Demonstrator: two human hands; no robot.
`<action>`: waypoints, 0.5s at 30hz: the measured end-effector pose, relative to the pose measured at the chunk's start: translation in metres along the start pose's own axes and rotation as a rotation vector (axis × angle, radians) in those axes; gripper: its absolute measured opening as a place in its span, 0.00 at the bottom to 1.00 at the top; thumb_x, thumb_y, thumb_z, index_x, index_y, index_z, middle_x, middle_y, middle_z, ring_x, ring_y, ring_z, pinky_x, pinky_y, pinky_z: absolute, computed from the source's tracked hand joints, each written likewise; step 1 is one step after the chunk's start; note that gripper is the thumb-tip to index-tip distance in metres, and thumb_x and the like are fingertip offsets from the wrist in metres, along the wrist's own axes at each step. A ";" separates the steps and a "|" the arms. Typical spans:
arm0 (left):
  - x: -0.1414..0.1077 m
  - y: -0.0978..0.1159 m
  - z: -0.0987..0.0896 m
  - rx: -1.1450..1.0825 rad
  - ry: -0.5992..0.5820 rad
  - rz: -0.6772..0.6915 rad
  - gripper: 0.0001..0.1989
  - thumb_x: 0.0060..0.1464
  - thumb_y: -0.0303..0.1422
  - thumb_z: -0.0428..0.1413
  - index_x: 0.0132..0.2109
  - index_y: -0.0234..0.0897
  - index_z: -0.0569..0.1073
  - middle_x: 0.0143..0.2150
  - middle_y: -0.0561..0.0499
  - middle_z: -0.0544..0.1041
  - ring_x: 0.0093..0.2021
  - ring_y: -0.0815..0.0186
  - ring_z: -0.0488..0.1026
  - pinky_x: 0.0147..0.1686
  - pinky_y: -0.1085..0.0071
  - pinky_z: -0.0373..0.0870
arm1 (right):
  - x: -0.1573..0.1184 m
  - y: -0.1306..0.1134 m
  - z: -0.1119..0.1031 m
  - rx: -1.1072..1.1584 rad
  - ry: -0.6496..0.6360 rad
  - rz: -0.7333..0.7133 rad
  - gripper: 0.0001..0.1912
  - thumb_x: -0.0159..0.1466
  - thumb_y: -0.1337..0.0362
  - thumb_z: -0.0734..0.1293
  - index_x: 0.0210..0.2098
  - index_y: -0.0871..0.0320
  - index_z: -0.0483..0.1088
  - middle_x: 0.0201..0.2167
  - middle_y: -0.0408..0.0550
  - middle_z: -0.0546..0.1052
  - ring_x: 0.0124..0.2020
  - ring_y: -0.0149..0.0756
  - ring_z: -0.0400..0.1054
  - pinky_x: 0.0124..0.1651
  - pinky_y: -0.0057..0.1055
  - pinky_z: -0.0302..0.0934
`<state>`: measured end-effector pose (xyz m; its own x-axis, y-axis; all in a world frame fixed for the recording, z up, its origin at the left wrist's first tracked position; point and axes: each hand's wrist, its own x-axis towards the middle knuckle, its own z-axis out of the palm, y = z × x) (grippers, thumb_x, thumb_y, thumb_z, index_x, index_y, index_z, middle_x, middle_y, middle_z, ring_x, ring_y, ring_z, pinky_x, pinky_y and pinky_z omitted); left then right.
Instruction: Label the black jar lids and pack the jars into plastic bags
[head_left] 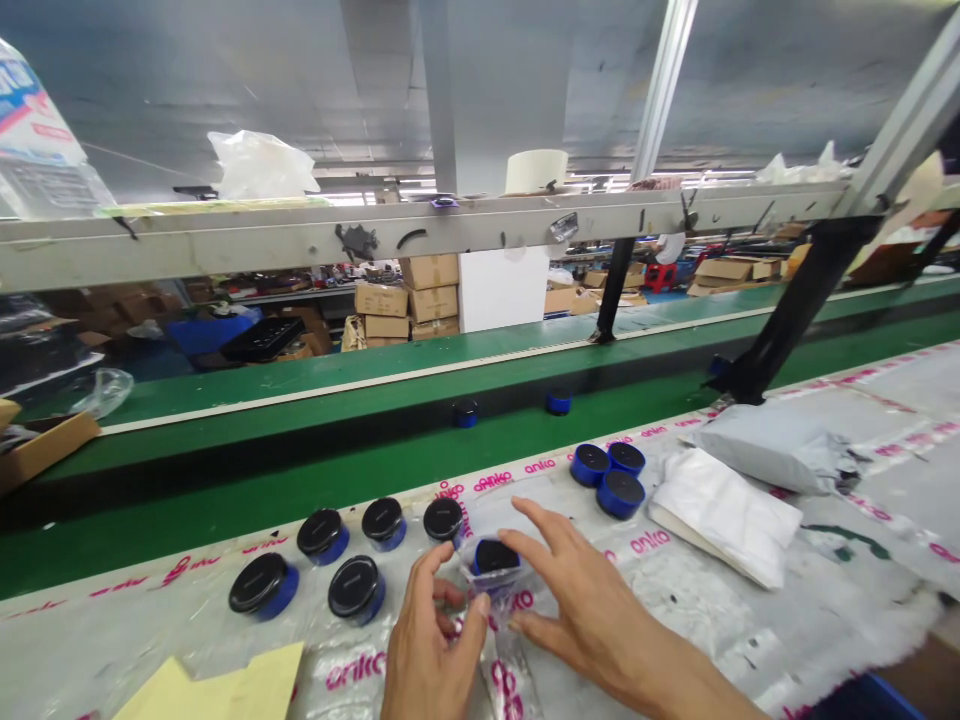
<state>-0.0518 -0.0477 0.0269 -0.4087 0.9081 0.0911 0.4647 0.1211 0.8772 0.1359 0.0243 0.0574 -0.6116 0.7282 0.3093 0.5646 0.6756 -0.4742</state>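
Note:
A round black-topped, blue-sided piece (496, 556) sits in a clear plastic bag (480, 578) between my hands. My left hand (439, 630) is curled at the bag's left side, thumb and fingers pinching its film. My right hand (574, 590) reaches in from the right with fingers spread, the fingertips close to the piece; whether they touch it is hard to tell. Left of my hands stand several more such round pieces (356, 590) on the plastic-covered bench. Three others (621, 493) are grouped beyond my right hand.
A stack of white bags (724, 515) and a grey plastic package (776, 450) lie at the right. Yellow paper (217, 685) is at the front left. Two round pieces (558, 402) ride on the green conveyor (375, 455) behind the bench, beneath a metal shelf rail (450, 225) and black post (795, 310).

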 end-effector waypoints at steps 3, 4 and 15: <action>0.006 -0.014 0.007 0.102 -0.131 0.044 0.39 0.49 0.44 0.56 0.67 0.39 0.58 0.35 0.54 0.76 0.25 0.63 0.70 0.33 0.64 0.70 | 0.011 -0.003 0.003 0.047 -0.064 -0.007 0.13 0.66 0.67 0.66 0.50 0.52 0.73 0.56 0.52 0.73 0.55 0.45 0.67 0.57 0.41 0.63; 0.010 -0.017 0.009 0.136 -0.162 0.038 0.43 0.47 0.43 0.56 0.69 0.38 0.55 0.34 0.54 0.76 0.25 0.62 0.71 0.32 0.64 0.69 | 0.014 -0.003 0.005 0.078 -0.057 -0.023 0.10 0.67 0.68 0.64 0.46 0.54 0.74 0.50 0.51 0.76 0.51 0.42 0.69 0.55 0.38 0.64; 0.021 -0.009 0.028 0.128 -0.133 0.187 0.23 0.42 0.41 0.60 0.48 0.42 0.77 0.46 0.47 0.81 0.50 0.50 0.77 0.52 0.57 0.71 | -0.013 0.004 -0.008 0.482 0.194 -0.023 0.06 0.67 0.61 0.67 0.35 0.55 0.74 0.34 0.46 0.79 0.37 0.35 0.74 0.42 0.28 0.68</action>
<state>-0.0423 -0.0185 0.0077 -0.2033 0.9633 0.1755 0.6215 -0.0115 0.7834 0.1508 0.0184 0.0576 -0.4812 0.7529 0.4490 0.2047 0.5945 -0.7776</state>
